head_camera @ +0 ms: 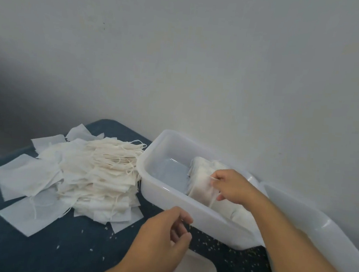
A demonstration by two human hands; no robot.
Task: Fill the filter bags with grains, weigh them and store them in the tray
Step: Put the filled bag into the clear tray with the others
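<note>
Nearest, left hand [162, 231] hovers over the grain-strewn surface [57, 253], fingers loosely curled, holding nothing. Beyond, right hand [232, 187] pinches a filled filter bag [200, 187], setting it upright among others in the tray [159, 190], likely to save room. Empty bags [81, 175] lie piled leftward.

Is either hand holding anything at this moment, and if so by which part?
The right hand pinches a filled filter bag inside the tray, at the bag's upper edge. The left hand holds nothing, its fingers loosely curled.
</note>
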